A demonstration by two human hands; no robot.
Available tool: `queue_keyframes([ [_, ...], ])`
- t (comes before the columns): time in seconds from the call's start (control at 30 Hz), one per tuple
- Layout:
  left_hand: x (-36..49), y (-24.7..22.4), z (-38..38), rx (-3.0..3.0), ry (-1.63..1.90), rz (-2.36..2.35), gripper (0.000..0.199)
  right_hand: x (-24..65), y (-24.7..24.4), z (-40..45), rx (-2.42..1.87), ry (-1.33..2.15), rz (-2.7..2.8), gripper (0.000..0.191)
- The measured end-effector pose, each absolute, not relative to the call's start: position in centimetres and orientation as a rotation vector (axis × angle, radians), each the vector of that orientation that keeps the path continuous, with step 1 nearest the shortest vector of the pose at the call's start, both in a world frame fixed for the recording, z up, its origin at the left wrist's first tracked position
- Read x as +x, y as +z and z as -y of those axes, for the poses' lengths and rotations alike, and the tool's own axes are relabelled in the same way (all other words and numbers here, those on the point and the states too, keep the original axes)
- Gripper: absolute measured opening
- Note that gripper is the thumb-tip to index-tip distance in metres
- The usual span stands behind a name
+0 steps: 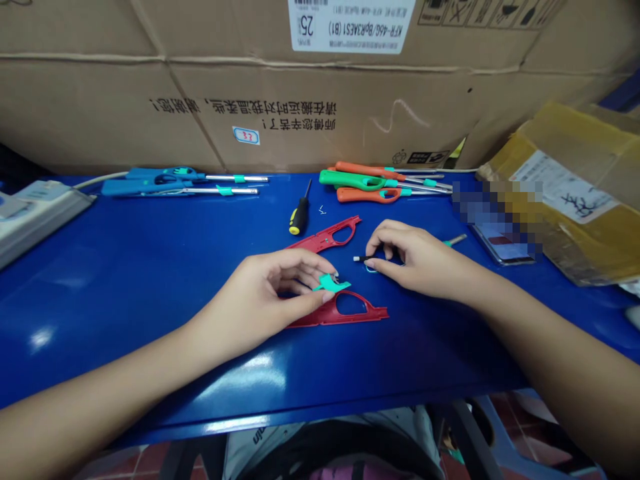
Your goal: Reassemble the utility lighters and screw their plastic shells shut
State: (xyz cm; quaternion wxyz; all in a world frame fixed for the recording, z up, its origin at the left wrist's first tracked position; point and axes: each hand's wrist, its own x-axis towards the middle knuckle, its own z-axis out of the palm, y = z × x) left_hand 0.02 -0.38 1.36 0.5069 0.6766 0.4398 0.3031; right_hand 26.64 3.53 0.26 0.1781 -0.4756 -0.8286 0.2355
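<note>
My left hand (280, 287) pinches a teal lighter trigger (331, 284) between thumb and fingers. Below it, partly covered by that hand, lies one red lighter casing half (367, 311) with an oval trigger opening. The other red casing half (327, 236) rests just beyond my left fingers. In my right hand (407, 257), thumb and index finger grip a small black part with a white tip (361, 259) and a thin light-coloured wire. Behind my right hand, a metal rod with a teal bit (456, 240) lies partly hidden.
A yellow-black screwdriver (299, 217) lies near tiny screws (323, 210). Blue lighters (150, 183) sit at back left; orange and green lighters (357, 180) at back right. A phone (505, 240), a taped carton (570, 193) and a power strip (45, 213) flank the table. A large cardboard box (250, 93) stands behind.
</note>
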Motion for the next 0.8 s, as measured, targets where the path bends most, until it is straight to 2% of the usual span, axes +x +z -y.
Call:
queue_keyframes([
  [0.33,0.2,1.4,0.2,1.593,0.685,-1.061,0.027,26.4,3.0,-2.4,-1.322,1.069,2.121,0.019],
  [0.57,0.1,1.2,0.3,1.584,0.709,-1.041,0.026,26.8,3.5,-2.3,-1.286,1.097,2.037,0.026],
  [0.8,0.2,1.4,0.5,1.631,0.763,-1.038,0.024,26.5,3.2,-2.5,-1.263,0.989,1.956,0.022],
])
